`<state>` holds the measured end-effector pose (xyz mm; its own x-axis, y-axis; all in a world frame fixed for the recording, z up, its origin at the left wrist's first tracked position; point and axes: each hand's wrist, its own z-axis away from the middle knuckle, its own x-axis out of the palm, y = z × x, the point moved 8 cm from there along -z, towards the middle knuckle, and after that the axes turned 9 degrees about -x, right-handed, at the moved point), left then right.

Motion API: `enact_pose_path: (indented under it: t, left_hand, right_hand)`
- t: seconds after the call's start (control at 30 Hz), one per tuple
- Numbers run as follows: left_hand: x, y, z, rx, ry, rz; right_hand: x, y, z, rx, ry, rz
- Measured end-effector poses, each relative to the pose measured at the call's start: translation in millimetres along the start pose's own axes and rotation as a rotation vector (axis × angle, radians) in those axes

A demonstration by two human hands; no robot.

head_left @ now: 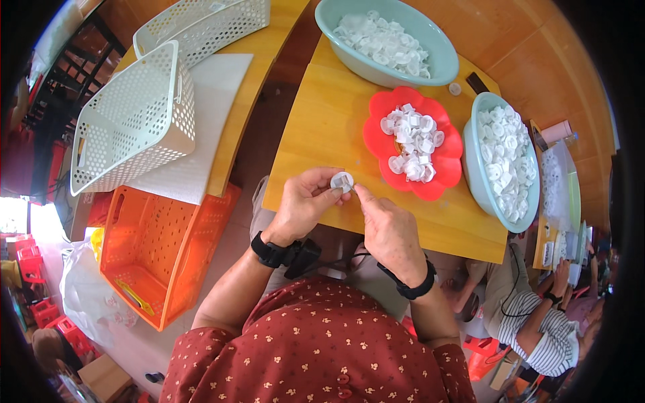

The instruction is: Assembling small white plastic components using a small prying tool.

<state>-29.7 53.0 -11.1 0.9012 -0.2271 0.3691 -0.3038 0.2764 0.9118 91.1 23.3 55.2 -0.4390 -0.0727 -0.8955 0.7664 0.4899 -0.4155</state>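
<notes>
Between the thumb and fingers of my left hand (306, 207) is a small round white plastic part (342, 181), held just above the near edge of the yellow wooden table (322, 134). The forefinger of my right hand (392, 235) points at the part's right edge, and the other fingers curl in. A thin dark sliver shows at that fingertip; what the right hand grips is mostly hidden. Beyond my hands, a red flower-shaped bowl (446, 161) holds a heap of similar white parts (418, 134).
Two light-blue basins, one at the back (443, 50) and one at the right (474, 154), hold many white parts. White perforated baskets (127, 114) stand on another table at the left. An orange crate (161, 228) is below them. A person in stripes (537, 336) sits at the right.
</notes>
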Motion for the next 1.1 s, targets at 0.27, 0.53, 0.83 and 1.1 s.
enact_pose_path:
  t: [0.27,0.53,0.83,1.1]
  left_hand:
    - [-0.1,-4.4,2.8,0.073,0.048,-0.02]
    - [-0.8,-5.6,2.9,0.056,0.099,-0.011]
    - [2.7,-1.8,3.2,0.099,0.09,-0.091]
    - [1.4,-6.9,3.3,0.066,0.109,-0.069]
  right_hand:
    - [2.1,-13.9,-13.9,-0.053,-0.25,0.228]
    - [18.2,-4.4,-6.8,-0.058,-0.058,0.057]
    - [33.7,14.8,20.4,0.285,0.157,-0.733]
    - [38.3,14.5,18.8,0.306,0.149,-0.734]
